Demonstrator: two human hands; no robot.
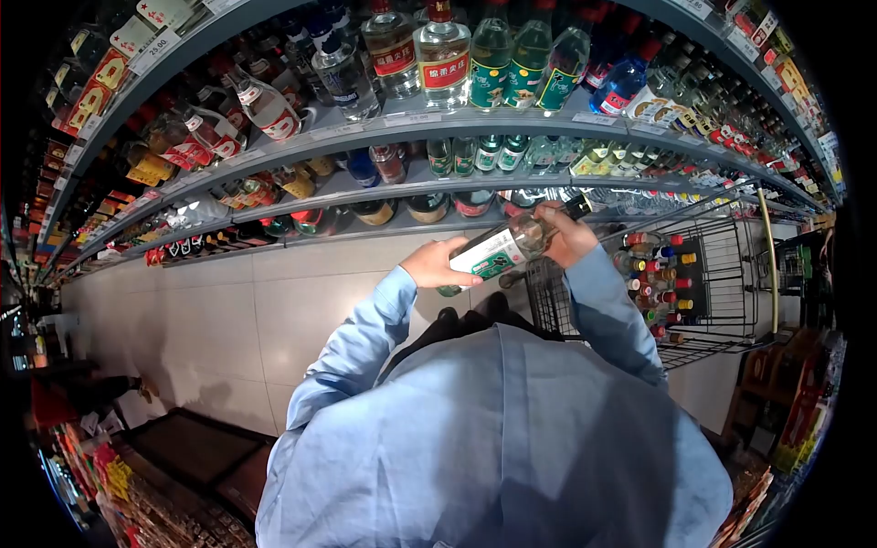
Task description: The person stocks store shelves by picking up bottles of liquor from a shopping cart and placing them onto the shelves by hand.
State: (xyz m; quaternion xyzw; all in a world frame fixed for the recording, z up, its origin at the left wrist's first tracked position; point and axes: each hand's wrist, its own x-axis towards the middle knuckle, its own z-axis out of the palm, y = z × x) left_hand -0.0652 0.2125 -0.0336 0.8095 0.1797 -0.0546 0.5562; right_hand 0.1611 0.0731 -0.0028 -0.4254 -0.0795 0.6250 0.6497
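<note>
A clear glass bottle with a white and green label lies tilted in front of me, its dark-capped neck pointing up to the right. My left hand is wrapped round its lower end. My right hand grips it close to the neck. Just beyond the bottle is the bottom shelf with its row of bottles. Below and right of my right hand stands a wire shopping cart, with several small bottles with red, yellow and blue caps inside.
Curved tiers of shelving hold many bottles, among them green-labelled bottles and a blue bottle. Price tags line the shelf edges. Pale floor tiles spread to the left. Packaged goods stand at lower left, and a brown display at right.
</note>
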